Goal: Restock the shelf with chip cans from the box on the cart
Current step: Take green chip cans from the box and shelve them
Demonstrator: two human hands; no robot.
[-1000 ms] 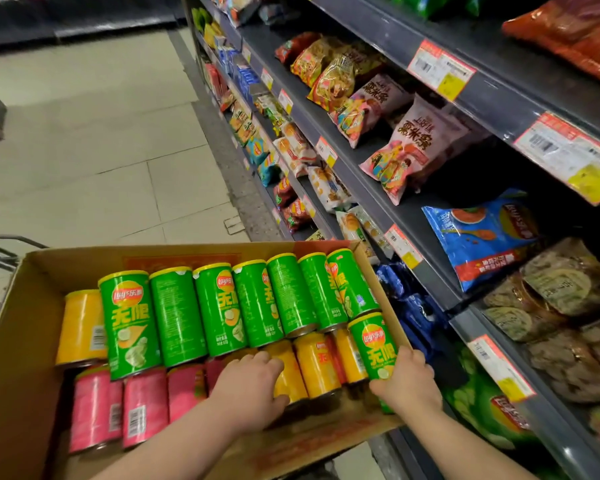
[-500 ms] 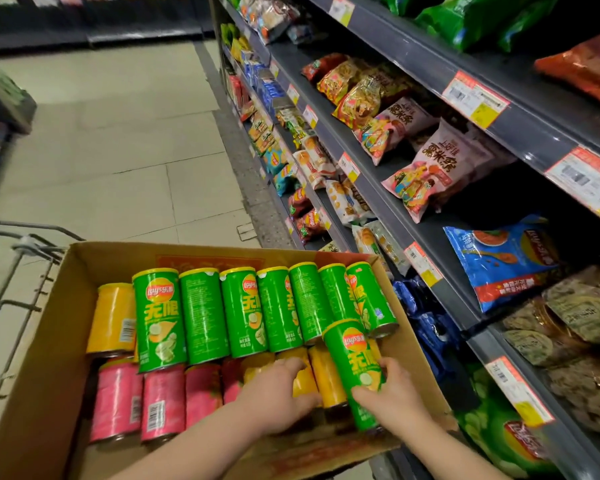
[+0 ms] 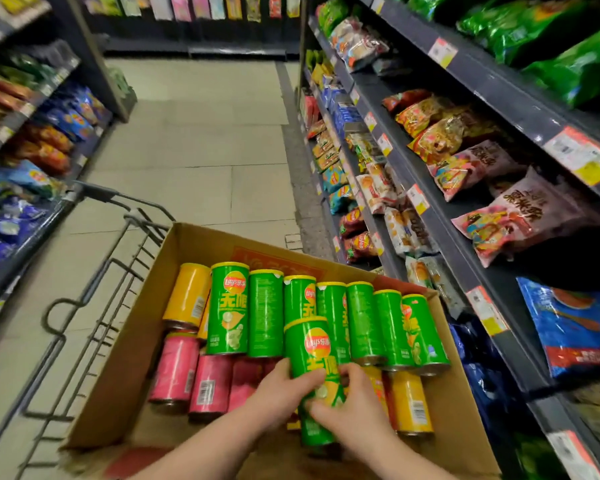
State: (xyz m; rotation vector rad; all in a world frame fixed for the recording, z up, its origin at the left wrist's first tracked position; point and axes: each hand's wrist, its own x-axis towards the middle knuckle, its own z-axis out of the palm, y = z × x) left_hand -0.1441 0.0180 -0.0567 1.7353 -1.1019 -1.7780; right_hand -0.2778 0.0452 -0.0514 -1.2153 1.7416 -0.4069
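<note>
An open cardboard box (image 3: 125,358) sits on the wire cart (image 3: 94,299) and holds several green, yellow and pink chip cans lying on their sides. One green chip can (image 3: 312,351) is raised above the others near the box's front. My left hand (image 3: 278,396) grips its lower left side. My right hand (image 3: 354,407) wraps fingers round its lower right side. A row of green cans (image 3: 364,323) lies behind it, pink cans (image 3: 191,379) at the left, yellow cans (image 3: 409,400) at the right.
Dark shelves (image 3: 465,216) with snack bags and price tags run along the right, close to the box. Another snack shelf (image 3: 25,140) stands at the left. A tiled aisle floor (image 3: 194,150) stretches ahead between them.
My right hand carried the green can from the box's right side toward the middle. My left hand left the yellow cans and took hold of it too. The view tilted up the aisle.
</note>
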